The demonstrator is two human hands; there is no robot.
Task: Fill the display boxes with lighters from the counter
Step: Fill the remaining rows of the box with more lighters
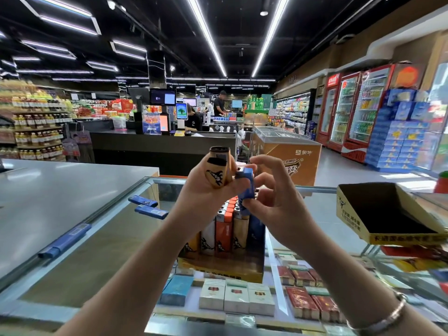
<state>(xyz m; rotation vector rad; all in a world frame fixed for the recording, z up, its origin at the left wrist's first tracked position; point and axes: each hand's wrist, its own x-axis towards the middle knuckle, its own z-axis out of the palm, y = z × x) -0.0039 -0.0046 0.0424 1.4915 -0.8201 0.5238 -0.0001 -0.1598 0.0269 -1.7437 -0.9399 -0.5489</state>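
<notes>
While pinched, blue lighter (246, 190) upright.

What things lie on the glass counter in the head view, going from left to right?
Two loose blue lighters → filled display box of lighters, under the hands → empty display box at the right.

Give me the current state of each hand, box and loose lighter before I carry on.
left hand: raised, gripping two tan lighters
right hand: pinching a blue lighter above the front box
front display box: partly filled, lighters standing upright
second display box: empty, tilted, on the glass counter
two blue lighters: lying loose on the counter, left of the hands
</notes>
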